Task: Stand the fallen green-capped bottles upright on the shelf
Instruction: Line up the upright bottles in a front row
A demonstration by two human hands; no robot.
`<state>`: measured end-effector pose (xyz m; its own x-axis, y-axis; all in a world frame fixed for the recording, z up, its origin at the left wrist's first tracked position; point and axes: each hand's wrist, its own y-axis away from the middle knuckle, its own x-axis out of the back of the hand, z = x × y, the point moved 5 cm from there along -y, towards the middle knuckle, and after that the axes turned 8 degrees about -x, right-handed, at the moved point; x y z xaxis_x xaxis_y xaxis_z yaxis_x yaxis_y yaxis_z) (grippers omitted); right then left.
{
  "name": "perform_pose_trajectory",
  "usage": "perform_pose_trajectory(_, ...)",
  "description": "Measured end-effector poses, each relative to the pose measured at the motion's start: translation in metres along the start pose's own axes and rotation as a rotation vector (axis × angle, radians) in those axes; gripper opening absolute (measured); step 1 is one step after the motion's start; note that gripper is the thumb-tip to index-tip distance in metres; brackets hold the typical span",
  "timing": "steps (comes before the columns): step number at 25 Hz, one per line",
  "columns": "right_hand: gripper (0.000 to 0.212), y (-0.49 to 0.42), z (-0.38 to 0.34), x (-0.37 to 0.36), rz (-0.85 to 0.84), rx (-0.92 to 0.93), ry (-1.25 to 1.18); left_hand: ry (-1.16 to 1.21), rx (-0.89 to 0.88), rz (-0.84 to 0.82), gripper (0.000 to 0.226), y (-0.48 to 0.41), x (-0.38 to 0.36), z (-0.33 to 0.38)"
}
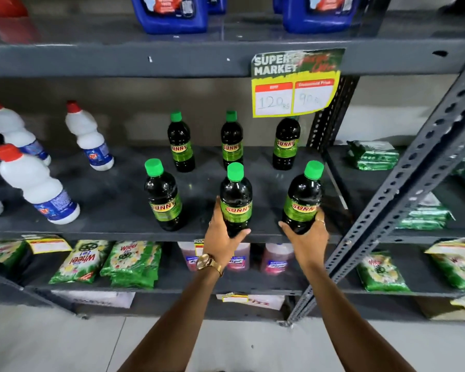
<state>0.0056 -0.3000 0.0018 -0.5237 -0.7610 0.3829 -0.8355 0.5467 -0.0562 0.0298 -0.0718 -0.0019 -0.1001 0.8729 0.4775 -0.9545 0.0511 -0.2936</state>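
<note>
Six green-capped bottles stood upright on the dark shelf [105,205], three at the back and three along the front edge. The left hand [223,237] was wrapped around the base of the front middle bottle [236,200], while the right hand [305,237] gripped the front right bottle [302,200] near its bottom.

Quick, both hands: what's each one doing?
Left hand: closed around front middle bottle.
Right hand: closed around front right bottle.

Dark grey metal shelving [118,60] is standing on a pale tiled floor [65,345]; a perforated upright [403,183] is slanting at right.
</note>
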Motion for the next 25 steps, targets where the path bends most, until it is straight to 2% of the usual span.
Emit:
perform_pose_trajectory(3,0.088,-0.001,0.003,0.001,-0.021,0.01,0.017,-0.012,-0.036,0.045,0.112,0.008,0.006,0.007)
perform_pose_trajectory(4,0.089,-0.001,0.006,0.002,-0.025,0.007,0.012,-0.045,-0.074,0.115,0.114,0.016,0.014,0.01)
perform_pose_trajectory(6,0.088,-0.001,0.009,0.003,-0.036,0.028,0.013,-0.11,-0.12,0.366,0.116,0.035,0.042,0.016)
perform_pose_trajectory(8,0.082,-0.002,0.011,0.002,-0.043,0.055,0.002,-0.112,-0.07,0.593,0.119,0.042,0.072,0.003)
perform_pose_trajectory(9,0.081,-0.001,0.011,0.001,-0.04,0.057,0.007,-0.088,-0.004,0.621,0.12,0.038,0.084,-0.007)
perform_pose_trajectory(11,0.082,0.001,0.011,-0.002,-0.039,0.059,0.014,-0.047,0.098,0.564,0.111,0.026,0.093,-0.033)
perform_pose_trajectory(14,0.085,0.003,0.009,-0.004,-0.05,0.072,0.021,-0.097,0.136,0.539,0.078,0.022,0.095,-0.048)
perform_pose_trajectory(16,0.085,0.003,0.008,-0.004,-0.052,0.085,0.02,-0.113,0.134,0.533,0.067,0.023,0.094,-0.05)
perform_pose_trajectory(22,0.086,0.007,0.004,0.0,-0.093,0.055,0.053,-0.043,0.121,0.517,0.066,0.026,0.099,-0.052)
perform_pose_trajectory(25,0.104,0.015,-0.004,0.007,-0.116,0.069,0.071,-0.03,0.132,0.489,0.077,0.024,0.1,-0.048)
